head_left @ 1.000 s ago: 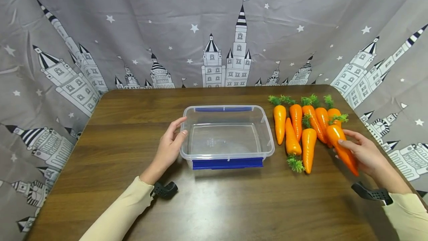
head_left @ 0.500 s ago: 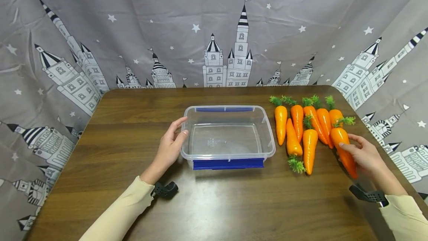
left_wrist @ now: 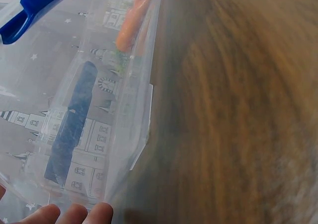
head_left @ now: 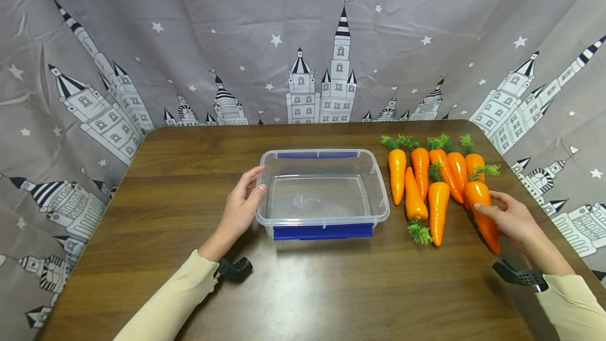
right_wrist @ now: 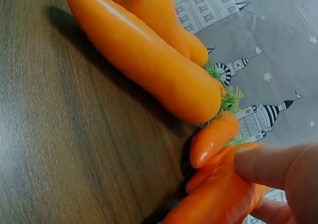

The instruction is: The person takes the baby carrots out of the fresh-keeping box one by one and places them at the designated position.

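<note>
A clear plastic food container (head_left: 322, 220) with blue clips stands without a lid at the middle of the table. My left hand (head_left: 239, 209) rests against its left side, the thumb at the rim; the left wrist view shows fingertips (left_wrist: 102, 213) at the clear wall. At the right, my right hand (head_left: 516, 220) pinches a shiny orange toy carrot (head_left: 480, 207) with a green top, thumb on the near face and other fingers behind it, partly hidden. The carrot's tip points toward me. In the right wrist view the thumb (right_wrist: 268, 164) presses the held carrot (right_wrist: 218, 194).
Several more toy carrots (head_left: 437, 209) lie close together between the container and my right hand, one with its green top (head_left: 418, 231) toward me. The brown wooden table (head_left: 189, 146) ends at a grey curtain (head_left: 213, 25) printed with castles and stars.
The right hand has shifted slightly left and the held carrot stands a bit more upright in the head view, its tip farther left. My left hand stays at the container.
</note>
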The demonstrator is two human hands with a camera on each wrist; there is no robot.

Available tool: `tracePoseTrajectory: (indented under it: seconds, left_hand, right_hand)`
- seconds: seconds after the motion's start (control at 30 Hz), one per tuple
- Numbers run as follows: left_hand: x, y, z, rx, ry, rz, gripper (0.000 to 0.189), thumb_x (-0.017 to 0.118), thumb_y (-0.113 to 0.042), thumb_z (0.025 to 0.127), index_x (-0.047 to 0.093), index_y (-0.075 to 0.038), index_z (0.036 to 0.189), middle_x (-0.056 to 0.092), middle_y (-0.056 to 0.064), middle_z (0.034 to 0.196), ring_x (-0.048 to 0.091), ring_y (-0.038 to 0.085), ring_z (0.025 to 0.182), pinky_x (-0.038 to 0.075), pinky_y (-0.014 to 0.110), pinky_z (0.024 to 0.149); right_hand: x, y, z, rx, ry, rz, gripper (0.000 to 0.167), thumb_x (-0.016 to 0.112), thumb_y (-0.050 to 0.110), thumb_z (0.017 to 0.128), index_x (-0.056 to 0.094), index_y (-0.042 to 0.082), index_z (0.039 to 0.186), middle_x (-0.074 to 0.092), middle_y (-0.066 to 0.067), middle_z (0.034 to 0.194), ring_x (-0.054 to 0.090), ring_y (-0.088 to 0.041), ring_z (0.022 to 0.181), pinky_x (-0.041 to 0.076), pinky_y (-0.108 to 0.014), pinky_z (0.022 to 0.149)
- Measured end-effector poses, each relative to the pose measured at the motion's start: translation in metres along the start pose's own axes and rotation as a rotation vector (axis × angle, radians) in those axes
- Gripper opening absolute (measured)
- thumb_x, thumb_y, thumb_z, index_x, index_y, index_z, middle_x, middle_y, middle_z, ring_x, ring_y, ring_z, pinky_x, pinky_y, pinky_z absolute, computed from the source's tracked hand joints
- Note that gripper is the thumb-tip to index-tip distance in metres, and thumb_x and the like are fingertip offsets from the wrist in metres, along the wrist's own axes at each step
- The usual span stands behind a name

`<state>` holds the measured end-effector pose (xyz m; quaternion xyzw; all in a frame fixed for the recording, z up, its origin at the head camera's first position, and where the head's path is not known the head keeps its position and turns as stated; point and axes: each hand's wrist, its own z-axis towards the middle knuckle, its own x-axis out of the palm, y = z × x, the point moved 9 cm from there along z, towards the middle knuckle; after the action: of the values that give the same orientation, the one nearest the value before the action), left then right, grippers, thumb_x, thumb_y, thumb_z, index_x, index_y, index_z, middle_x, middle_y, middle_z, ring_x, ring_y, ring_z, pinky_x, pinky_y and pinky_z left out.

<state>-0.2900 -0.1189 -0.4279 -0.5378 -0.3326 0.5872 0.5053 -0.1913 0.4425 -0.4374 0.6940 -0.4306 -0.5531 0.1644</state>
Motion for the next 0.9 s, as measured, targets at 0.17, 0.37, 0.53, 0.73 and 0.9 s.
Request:
tracePoseTrajectory:
  seconds: [0.17,0.37,0.53,0.73,0.9]
  left_hand:
    - [0.0,0.0,0.0,-0.004,0.0,-0.002,0.044,0.05,-0.011,0.104,0.05,-0.01,0.148,0.056,0.026,0.145,0.066,0.042,0.117,0.051,0.025,0.09]
    - [0.0,-0.001,0.0,-0.007,0.0,-0.01,0.044,0.05,-0.01,0.104,0.05,-0.01,0.148,0.057,0.027,0.143,0.066,0.043,0.115,0.05,0.017,0.085]
    - [0.0,-0.002,0.001,-0.011,0.001,0.001,0.044,0.05,-0.011,0.104,0.049,-0.01,0.148,0.057,0.028,0.143,0.067,0.042,0.114,0.053,0.026,0.088]
    - [0.0,-0.001,0.0,-0.024,0.008,0.02,0.044,0.05,-0.012,0.105,0.049,-0.012,0.149,0.055,0.027,0.145,0.067,0.042,0.115,0.055,0.041,0.092]
    - [0.0,-0.001,-0.001,-0.015,0.013,0.028,0.045,0.051,-0.012,0.105,0.049,-0.011,0.149,0.055,0.027,0.145,0.067,0.043,0.115,0.056,0.042,0.09]
  right_hand:
    - [-0.001,-0.005,-0.001,0.008,0.002,-0.011,0.077,0.053,0.029,0.105,0.015,-0.021,0.15,0.068,-0.013,0.103,0.06,0.0,0.074,0.057,-0.025,0.067]
    - [0.0,-0.006,-0.002,0.011,0.001,-0.075,0.08,0.056,0.034,0.103,0.019,-0.02,0.149,0.065,-0.027,0.108,0.059,-0.004,0.075,0.055,-0.025,0.066]
    - [-0.002,-0.002,-0.003,0.009,-0.01,-0.105,0.082,0.058,0.036,0.102,0.019,-0.018,0.149,0.058,-0.038,0.116,0.056,-0.005,0.072,0.054,-0.026,0.064]
    - [-0.003,0.001,-0.004,-0.011,0.031,-0.069,0.078,0.054,0.033,0.104,0.016,-0.018,0.15,0.054,-0.043,0.125,0.061,-0.002,0.073,0.059,-0.027,0.066]
    - [-0.009,0.005,-0.006,-0.036,0.022,-0.087,0.077,0.054,0.032,0.104,0.019,-0.019,0.149,0.053,-0.045,0.128,0.063,0.002,0.075,0.061,-0.028,0.067]
